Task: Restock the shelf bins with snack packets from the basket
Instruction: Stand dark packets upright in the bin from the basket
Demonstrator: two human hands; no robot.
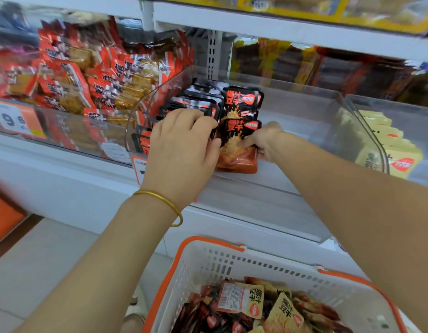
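A clear shelf bin holds a row of black-and-red snack packets stacked upright along its left side. My left hand curls over the front of that row and holds the packets together. My right hand pinches one black-and-red packet at the front of the bin, standing it beside the row. Below, a white basket with orange handles holds several more packets, black-red and yellow ones mixed.
The bin to the left is piled with red-orange packets. The bin to the right holds pale yellow packets. A price label hangs on the left shelf front. The right half of the middle bin is bare.
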